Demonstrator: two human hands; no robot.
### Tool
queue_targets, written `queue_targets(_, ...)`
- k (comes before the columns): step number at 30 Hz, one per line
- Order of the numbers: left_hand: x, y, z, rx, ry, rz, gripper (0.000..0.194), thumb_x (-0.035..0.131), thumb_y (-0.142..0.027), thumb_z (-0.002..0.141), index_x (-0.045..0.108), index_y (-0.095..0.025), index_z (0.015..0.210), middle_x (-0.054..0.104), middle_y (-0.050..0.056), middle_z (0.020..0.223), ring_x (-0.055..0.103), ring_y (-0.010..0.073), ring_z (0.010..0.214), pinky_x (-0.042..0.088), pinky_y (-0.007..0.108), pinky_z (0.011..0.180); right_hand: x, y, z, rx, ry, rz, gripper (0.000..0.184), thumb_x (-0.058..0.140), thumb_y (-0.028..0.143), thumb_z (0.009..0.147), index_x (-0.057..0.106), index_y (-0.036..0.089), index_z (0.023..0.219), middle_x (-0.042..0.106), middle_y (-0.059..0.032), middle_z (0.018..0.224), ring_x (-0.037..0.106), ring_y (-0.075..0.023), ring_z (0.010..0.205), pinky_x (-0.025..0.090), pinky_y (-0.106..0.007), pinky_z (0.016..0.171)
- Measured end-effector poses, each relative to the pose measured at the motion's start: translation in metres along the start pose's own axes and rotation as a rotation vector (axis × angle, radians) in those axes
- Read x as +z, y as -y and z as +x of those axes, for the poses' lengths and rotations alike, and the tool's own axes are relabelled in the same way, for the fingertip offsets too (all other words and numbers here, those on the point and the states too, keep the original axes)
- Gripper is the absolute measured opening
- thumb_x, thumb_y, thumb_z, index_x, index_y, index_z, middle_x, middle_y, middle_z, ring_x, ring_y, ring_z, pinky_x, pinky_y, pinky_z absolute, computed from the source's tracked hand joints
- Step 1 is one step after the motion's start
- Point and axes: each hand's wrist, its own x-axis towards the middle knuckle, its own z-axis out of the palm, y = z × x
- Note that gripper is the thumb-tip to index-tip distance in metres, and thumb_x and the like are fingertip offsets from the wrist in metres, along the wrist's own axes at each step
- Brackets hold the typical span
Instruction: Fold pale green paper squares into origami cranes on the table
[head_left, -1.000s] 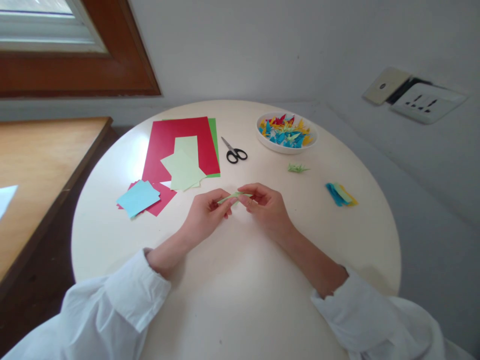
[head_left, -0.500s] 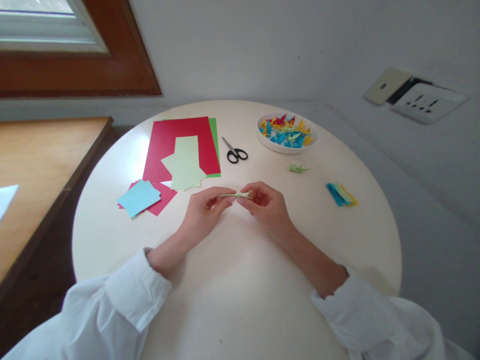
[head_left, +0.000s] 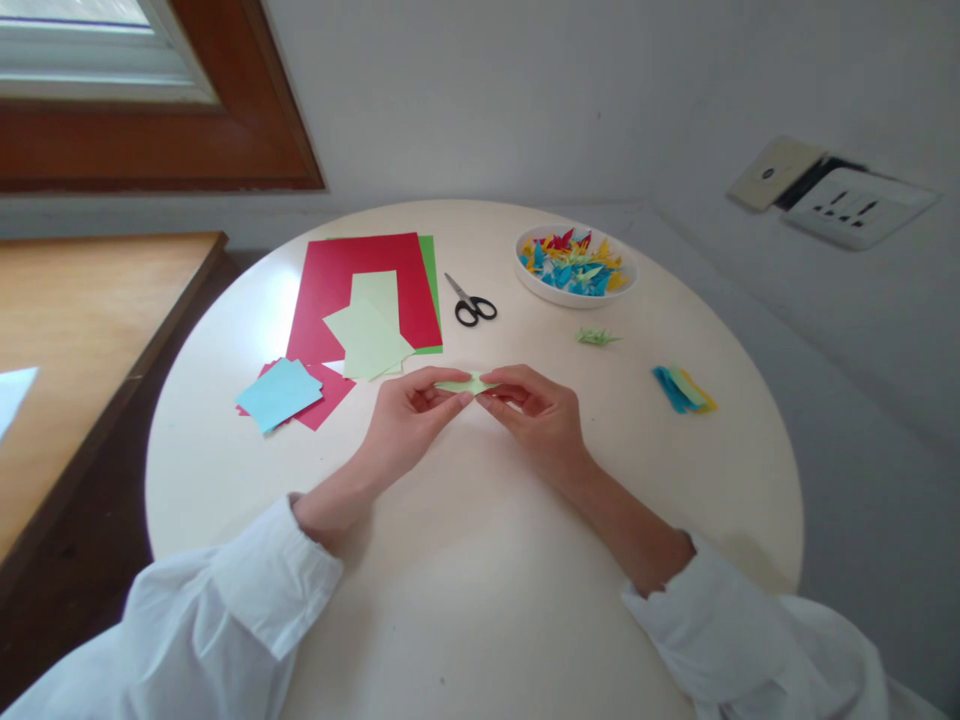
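Note:
Between my two hands is a small piece of folded light green paper (head_left: 466, 384), held above the middle of the table. My left hand (head_left: 411, 412) pinches its left end between thumb and fingers. The other end is pinched by my right hand (head_left: 538, 410). The fingertips of both hands come close together at the paper's middle, and they hide part of its folds. Scissors (head_left: 470, 303) with black handles lie beyond my hands. Light green sheets (head_left: 375, 330) rest on red paper (head_left: 322, 275) to the far left.
A white bowl (head_left: 555, 297) of colourful folded paper cranes (head_left: 577, 265) stands at the back right. Nearer lie a few green folded pieces (head_left: 596, 337) and blue and yellow paper strips (head_left: 682, 390). Blue paper squares (head_left: 279, 395) lie left on the round white table (head_left: 480, 600).
The folded green paper has tilted from nearly edge-on to showing a broader face. Both hands keep their pinch, with slight finger shifts. The things on the table stay in place.

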Motion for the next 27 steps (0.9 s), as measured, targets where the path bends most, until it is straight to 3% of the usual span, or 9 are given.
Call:
queue_targets(6,0.0008,0.0016,0.0018,0.007,0.0,-0.005,0.023,0.07,-0.029,0.068,0.069,-0.015,0.086,0.062,-0.001,0.052,0.049,0.008,0.042,0.031,0.019,0.038,-0.0006,-0.0007,-0.0002,-0.101,-0.008,-0.085,0.009,0.067,0.018,0.072,0.07,0.023,0.079,0.067,-0.0008,0.081,0.062,-0.0124,0.078,0.053,-0.024,0.067)
queue_targets(12,0.0022,0.0033,0.0015,0.044,0.034,-0.145,0.021,0.072,-0.025,0.064,0.068,-0.016,0.083,0.071,0.003,0.071,0.066,0.0153,0.067,0.05,0.023,0.059,-0.001,0.0004,-0.0003,-0.101,-0.057,-0.098,0.01,0.068,0.016,0.071,0.071,0.023,0.077,0.067,-0.0015,0.082,0.063,-0.0131,0.077,0.054,-0.024,0.067)
queue_targets(19,0.0021,0.0048,0.0029,0.01,-0.015,-0.101,0.017,0.071,-0.027,0.065,0.068,-0.016,0.076,0.069,0.002,0.064,0.065,0.0155,0.061,0.048,0.023,0.053,0.0009,0.0009,-0.0007,-0.075,-0.058,-0.03,0.01,0.07,0.016,0.069,0.071,0.023,0.075,0.066,-0.0004,0.081,0.063,-0.0121,0.075,0.055,-0.023,0.065)
queue_targets(27,0.0025,0.0021,0.0015,-0.067,-0.011,-0.117,0.02,0.073,-0.028,0.064,0.067,-0.015,0.079,0.069,0.002,0.062,0.065,0.0158,0.059,0.05,0.025,0.055,0.0038,0.0038,0.0012,-0.008,-0.067,0.026,0.007,0.071,0.027,0.069,0.068,0.02,0.069,0.064,0.001,0.073,0.058,-0.0091,0.058,0.054,-0.025,0.055)
